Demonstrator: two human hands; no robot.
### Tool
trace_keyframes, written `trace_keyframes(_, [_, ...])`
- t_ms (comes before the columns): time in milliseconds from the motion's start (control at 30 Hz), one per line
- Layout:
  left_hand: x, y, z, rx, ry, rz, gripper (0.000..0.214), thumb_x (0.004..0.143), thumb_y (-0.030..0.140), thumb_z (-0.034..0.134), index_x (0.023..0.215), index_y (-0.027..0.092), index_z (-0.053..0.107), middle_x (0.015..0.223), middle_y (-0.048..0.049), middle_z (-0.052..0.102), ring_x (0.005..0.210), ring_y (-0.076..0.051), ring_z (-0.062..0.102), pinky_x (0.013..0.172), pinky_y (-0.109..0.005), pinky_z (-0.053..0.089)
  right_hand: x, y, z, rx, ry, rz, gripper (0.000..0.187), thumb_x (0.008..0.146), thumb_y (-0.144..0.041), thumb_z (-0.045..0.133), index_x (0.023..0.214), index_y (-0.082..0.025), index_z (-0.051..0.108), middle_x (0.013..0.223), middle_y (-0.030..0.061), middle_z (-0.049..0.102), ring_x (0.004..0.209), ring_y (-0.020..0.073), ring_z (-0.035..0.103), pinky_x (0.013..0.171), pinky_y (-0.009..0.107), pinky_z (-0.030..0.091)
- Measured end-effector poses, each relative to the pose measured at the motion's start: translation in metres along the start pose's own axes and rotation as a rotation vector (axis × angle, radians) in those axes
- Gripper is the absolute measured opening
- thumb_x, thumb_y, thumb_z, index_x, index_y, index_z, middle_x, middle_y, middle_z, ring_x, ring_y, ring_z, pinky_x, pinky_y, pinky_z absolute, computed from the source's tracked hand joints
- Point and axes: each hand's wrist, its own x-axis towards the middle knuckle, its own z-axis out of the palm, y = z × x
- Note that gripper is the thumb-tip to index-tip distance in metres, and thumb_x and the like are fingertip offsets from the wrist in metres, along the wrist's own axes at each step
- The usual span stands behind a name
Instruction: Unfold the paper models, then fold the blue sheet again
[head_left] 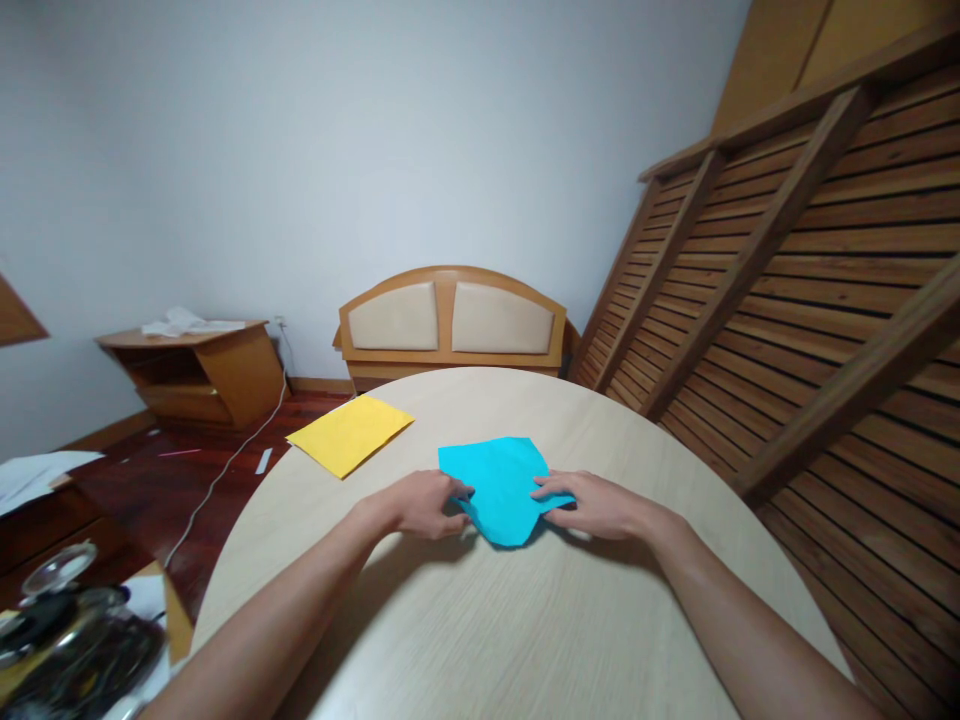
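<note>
A bright blue sheet of paper (501,485), bent and creased, is near the middle of the round table. My left hand (431,505) pinches its left side between thumb and fingers. On the opposite side, my right hand (589,503) grips the right edge, where a corner of the paper sticks out between the thumb and fingers. The near edge of the sheet bulges toward me and looks slightly lifted. Beyond my left hand lies a flat stack of yellow paper (351,436), close to the table's left rim.
The pale round table (480,630) has a wooden headboard (450,315) behind it. Slatted wooden panels (787,270) lean along the right. A low cabinet (202,375) with papers stands at back left. A glass pot (75,630) sits at lower left, and a white cable (225,465) crosses the floor.
</note>
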Motion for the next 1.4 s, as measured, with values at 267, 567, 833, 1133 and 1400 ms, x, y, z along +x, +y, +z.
trace_keyframes(267, [0.001, -0.020, -0.002, -0.122, -0.001, -0.019, 0.032, 0.088, 0.040, 0.049, 0.081, 0.014, 0.067, 0.071, -0.0039, 0.064, 0.063, -0.014, 0.053, 0.061, -0.025, 0.040, -0.003, 0.002, -0.007, 0.130, 0.018, -0.047, 0.037, 0.087, -0.040, 0.054, 0.114, -0.024, 0.073, 0.127, 0.0053, 0.067, 0.117, 0.0290, 0.059, 0.104, 0.041, 0.042])
trace_keyframes(567, [0.008, -0.043, 0.001, -0.607, 0.233, -0.052, 0.043, 0.093, 0.056, 0.043, 0.088, 0.015, 0.055, 0.076, -0.0003, 0.050, 0.067, -0.012, 0.048, 0.057, -0.022, 0.043, 0.008, 0.018, 0.002, 0.274, 0.244, 0.029, 0.052, 0.096, -0.059, 0.039, 0.087, -0.015, 0.066, 0.087, 0.0090, 0.069, 0.076, 0.0218, 0.060, 0.072, 0.034, 0.048])
trace_keyframes(833, [0.015, -0.031, 0.001, -0.821, 0.536, -0.067, 0.051, 0.087, 0.063, 0.053, 0.097, 0.014, 0.059, 0.080, -0.0038, 0.061, 0.066, -0.013, 0.055, 0.058, -0.022, 0.044, 0.023, 0.009, 0.006, 0.743, 0.470, -0.091, 0.041, 0.090, -0.051, 0.060, 0.116, -0.018, 0.059, 0.115, 0.0115, 0.068, 0.099, 0.0226, 0.067, 0.090, 0.038, 0.053])
trace_keyframes(1133, [0.020, -0.028, 0.004, -0.919, 0.533, -0.050, 0.050, 0.077, 0.059, 0.069, 0.093, 0.012, 0.063, 0.079, -0.0064, 0.068, 0.068, -0.016, 0.062, 0.061, -0.024, 0.048, 0.025, 0.002, -0.003, 0.951, 0.637, -0.031, 0.053, 0.078, -0.061, 0.071, 0.108, -0.019, 0.057, 0.103, 0.0102, 0.073, 0.085, 0.0225, 0.071, 0.074, 0.034, 0.059])
trace_keyframes(1400, [0.022, -0.028, 0.004, -0.959, 0.592, -0.133, 0.056, 0.070, 0.066, 0.069, 0.087, 0.014, 0.059, 0.064, 0.0003, 0.059, 0.053, -0.011, 0.052, 0.048, -0.020, 0.036, 0.028, 0.004, 0.003, 1.032, 0.605, 0.023, 0.052, 0.077, -0.058, 0.073, 0.109, -0.020, 0.056, 0.100, 0.0097, 0.074, 0.083, 0.0248, 0.072, 0.068, 0.035, 0.060])
